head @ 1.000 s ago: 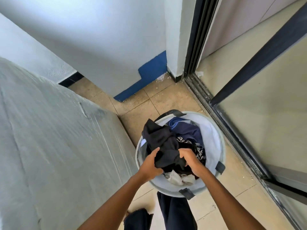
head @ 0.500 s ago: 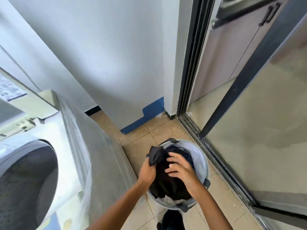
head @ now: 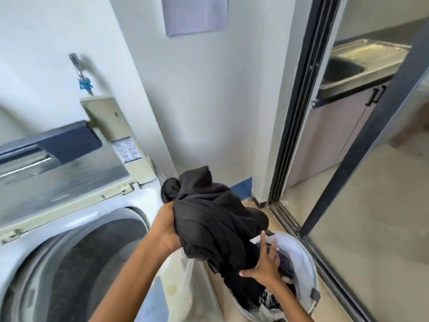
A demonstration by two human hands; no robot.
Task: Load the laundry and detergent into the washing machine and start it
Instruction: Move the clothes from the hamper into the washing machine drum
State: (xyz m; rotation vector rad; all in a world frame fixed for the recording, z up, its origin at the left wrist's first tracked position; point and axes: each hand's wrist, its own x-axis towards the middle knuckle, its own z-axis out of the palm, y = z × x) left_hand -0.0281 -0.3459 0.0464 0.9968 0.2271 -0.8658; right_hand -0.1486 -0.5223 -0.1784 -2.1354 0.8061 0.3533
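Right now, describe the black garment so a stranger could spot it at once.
Start at the open washing machine; a pale round laundry basket stands on the floor to its right. Above it hangs the black garment, gripped by the left hand: plain black and raised, unlike the clothes below.

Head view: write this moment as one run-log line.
left hand: grips black garment | right hand: open, touching it | washer: open | basket: clothes inside
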